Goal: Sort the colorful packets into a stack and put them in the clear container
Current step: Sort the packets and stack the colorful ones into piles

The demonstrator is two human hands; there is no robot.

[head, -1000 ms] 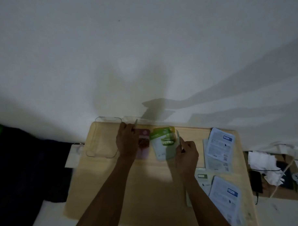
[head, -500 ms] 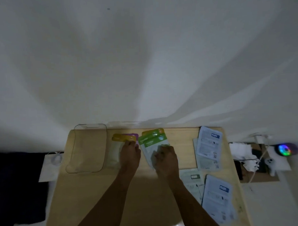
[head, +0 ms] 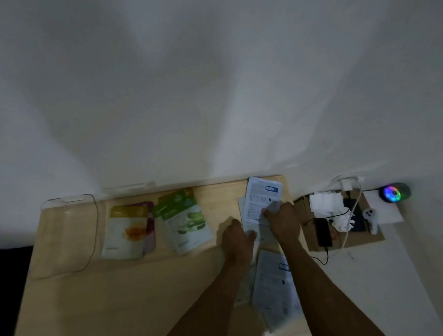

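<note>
My left hand [head: 236,239] and right hand [head: 283,219] are both pinched on the white-backed packets [head: 260,204] at the table's [head: 119,297] right side. The sorted yellow packet [head: 127,231] and green packet [head: 186,219] lie well off to my left, the clear container [head: 67,236] beyond them. I should square these edges, flip them face up, then slide them left together.

At the lower centre of the frame, both hands rest on white packets [head: 260,206] on the wooden table [head: 119,297]: the left hand [head: 236,240] and the right hand [head: 283,219] each pinch one. Left of them lie green packets [head: 186,220], a yellow packet [head: 126,230] and, far left, the clear container [head: 67,233].
</note>
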